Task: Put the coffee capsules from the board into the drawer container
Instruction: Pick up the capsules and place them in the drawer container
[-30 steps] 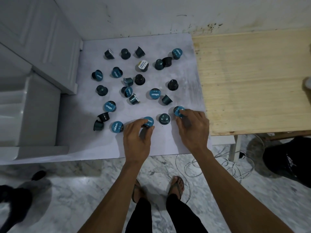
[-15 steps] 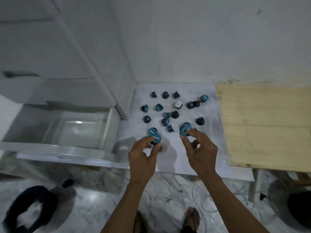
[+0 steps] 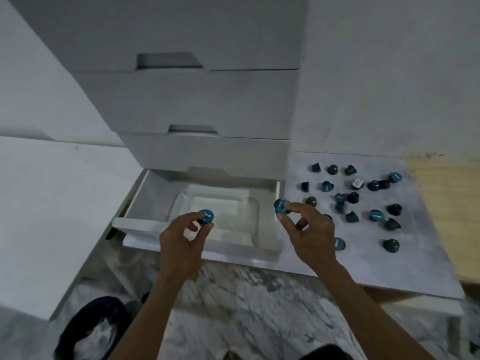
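Observation:
My left hand [image 3: 179, 242] pinches a blue-topped coffee capsule [image 3: 206, 216] over the front part of the clear container [image 3: 249, 203] inside the open bottom drawer [image 3: 140, 222]. My right hand [image 3: 309, 229] pinches a second blue capsule [image 3: 282, 206] above the drawer's right wall. Several dark and blue capsules [image 3: 376, 215] lie scattered on the pale grey board [image 3: 420, 266] to the right. The container looks to hold nothing.
A white drawer unit [image 3: 207, 105] rises behind the open drawer, its upper drawers closed. A wooden tabletop [image 3: 452, 203] borders the board on the right. A white panel [image 3: 52, 216] stands at the left. Marble floor and a dark object [image 3: 85, 331] lie below.
Both hands lifted a capsule each off the board and carried them left to the open drawer. The view swung left, bringing the drawer unit into the middle.

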A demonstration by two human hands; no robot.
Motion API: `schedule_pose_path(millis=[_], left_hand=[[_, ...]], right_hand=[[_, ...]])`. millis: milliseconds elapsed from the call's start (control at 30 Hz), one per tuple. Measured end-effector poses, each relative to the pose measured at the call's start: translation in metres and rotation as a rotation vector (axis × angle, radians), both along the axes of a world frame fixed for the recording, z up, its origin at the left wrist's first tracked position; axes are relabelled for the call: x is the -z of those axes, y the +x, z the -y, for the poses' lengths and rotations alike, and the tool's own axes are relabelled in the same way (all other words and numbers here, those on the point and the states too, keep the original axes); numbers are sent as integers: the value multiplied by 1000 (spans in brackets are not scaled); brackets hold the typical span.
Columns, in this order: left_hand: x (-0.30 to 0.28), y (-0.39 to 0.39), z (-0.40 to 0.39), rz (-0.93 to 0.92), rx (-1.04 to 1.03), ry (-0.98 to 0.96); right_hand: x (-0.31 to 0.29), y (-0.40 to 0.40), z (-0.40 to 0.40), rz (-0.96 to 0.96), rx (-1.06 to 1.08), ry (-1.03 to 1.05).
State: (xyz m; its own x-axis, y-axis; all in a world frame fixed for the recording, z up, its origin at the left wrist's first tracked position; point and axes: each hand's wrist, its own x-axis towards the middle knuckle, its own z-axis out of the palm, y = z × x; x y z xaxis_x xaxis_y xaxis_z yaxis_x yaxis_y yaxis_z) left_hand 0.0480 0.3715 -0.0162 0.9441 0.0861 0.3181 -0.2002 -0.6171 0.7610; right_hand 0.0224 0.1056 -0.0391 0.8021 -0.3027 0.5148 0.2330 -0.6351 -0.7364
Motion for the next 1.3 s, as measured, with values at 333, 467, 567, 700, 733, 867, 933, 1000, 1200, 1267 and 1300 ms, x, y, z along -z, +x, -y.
schedule_pose_path(millis=[333,467,567,700,733,867,933,1000,1200,1267,1300], left_hand=[[17,97,-91,-308,211,207],[37,143,-104,-440,312,281],[52,172,-110,-520,420,370],[72,198,-112,-593,554,461],[76,202,-113,-613,575,482],[86,213,-115,-637,642,551],[92,216,-117,-630,688,615],[98,216,-118,-656,727,623],[102,221,-113,-674,779,635],[103,223,-114,-692,800,677],[102,222,-115,-706,806,693]], right_hand=[[11,64,-82,-304,-102,-68],[38,110,-102,-465,-234,-118],[62,138,-115,-592,-344,-128],[80,164,-131,-765,-422,-218],[83,169,-135,-798,-446,-230],[93,182,-152,-892,-535,-326],[97,183,-159,-907,-571,-314],[99,183,-165,-910,-619,-303],[104,181,-169,-893,-693,-310],[104,180,-168,-906,-707,-322],[104,180,-168,-917,-713,-325]])
